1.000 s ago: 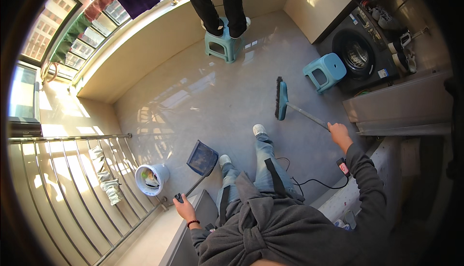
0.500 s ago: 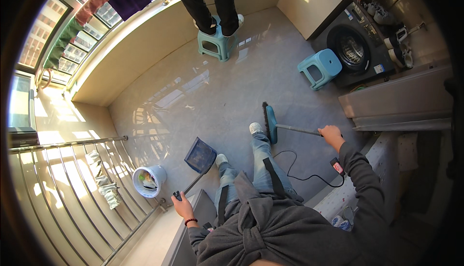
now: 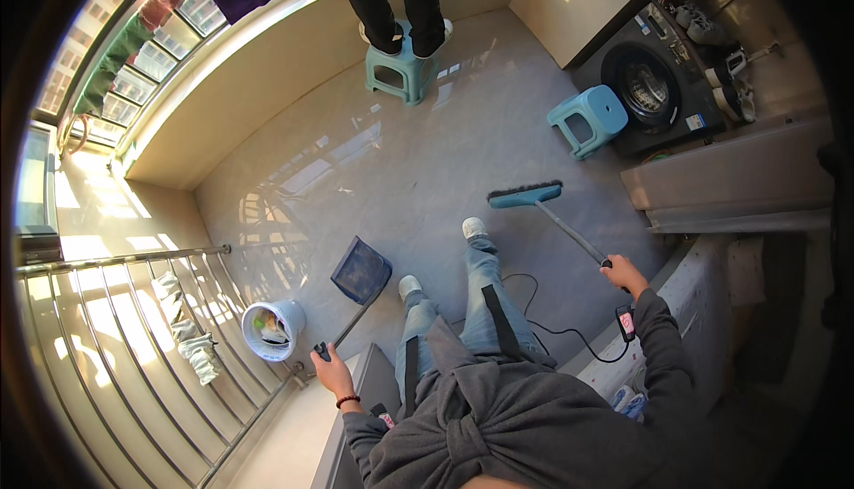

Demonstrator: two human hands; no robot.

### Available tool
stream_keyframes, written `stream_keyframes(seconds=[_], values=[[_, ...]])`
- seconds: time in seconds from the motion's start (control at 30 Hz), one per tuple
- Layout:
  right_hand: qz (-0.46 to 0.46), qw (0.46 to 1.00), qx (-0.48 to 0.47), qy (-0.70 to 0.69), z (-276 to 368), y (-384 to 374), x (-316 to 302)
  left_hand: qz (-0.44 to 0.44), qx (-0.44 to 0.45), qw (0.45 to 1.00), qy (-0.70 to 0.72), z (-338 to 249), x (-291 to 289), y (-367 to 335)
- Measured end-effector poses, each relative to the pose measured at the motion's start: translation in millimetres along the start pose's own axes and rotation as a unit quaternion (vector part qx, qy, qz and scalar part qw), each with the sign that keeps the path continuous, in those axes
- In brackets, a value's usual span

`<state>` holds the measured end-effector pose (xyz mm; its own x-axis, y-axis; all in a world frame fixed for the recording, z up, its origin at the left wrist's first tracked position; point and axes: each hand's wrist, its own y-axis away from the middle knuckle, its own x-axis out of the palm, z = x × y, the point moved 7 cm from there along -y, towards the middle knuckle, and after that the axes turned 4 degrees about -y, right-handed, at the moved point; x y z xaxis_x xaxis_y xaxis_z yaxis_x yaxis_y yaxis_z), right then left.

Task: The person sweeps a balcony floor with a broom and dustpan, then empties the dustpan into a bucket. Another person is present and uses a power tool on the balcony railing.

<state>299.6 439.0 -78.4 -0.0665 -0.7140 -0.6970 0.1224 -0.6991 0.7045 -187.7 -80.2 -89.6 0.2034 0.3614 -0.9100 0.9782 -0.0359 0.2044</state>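
My right hand is closed round the grey handle of a broom, whose blue head with dark bristles lies crosswise on the floor ahead of my right foot. In my left hand is the end of a long-handled dustpan. Its dark blue pan rests on the floor beyond my left foot. The broom head and the dustpan are well apart. Small dark specks show on the grey floor between them and the far wall.
A person in dark trousers stands on a light blue stool at the far wall. Another blue stool is beside the washing machine. A white bin holds rubbish near the metal railing. A black cable trails by my right leg.
The broom head has turned from pointing away from me to lying crosswise, and has swung right. My right hand has moved slightly nearer. The dustpan has shifted a little left.
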Motion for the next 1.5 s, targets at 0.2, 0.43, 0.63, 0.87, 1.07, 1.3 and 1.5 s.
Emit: stream_keyframes(seconds=[0.2,0.43,0.63,0.87,1.07,1.3,1.5], values=[[0.088,0.836,0.188,-0.509,-8.7,43.5,85.1,0.002,0.006,1.0,0.013,27.7,-8.6,-12.7],[0.096,0.75,0.236,-0.61,6.9,41.8,168.3,-0.005,0.005,1.0,-0.002,40.7,-17.5,-9.1],[0.226,0.631,0.251,-0.699,73.7,18.2,238.9,-0.028,-0.016,0.999,-0.016,50.4,-29.8,8.0],[0.271,0.702,0.173,-0.635,168.5,16.0,246.7,-0.034,-0.025,0.999,-0.02,57.1,-35.0,22.6],[0.346,0.665,0.147,-0.645,225.8,14.2,239.0,0.003,-0.057,0.998,-0.003,57.0,-27.9,35.1],[0.445,0.525,0.156,-0.709,226.5,10.3,198.3,-0.019,-0.067,0.998,0.007,62.6,-19.9,39.4],[0.373,0.679,0.087,-0.627,229.1,14.0,162.2,-0.033,-0.069,0.997,0.022,71.6,-14.0,41.3]])
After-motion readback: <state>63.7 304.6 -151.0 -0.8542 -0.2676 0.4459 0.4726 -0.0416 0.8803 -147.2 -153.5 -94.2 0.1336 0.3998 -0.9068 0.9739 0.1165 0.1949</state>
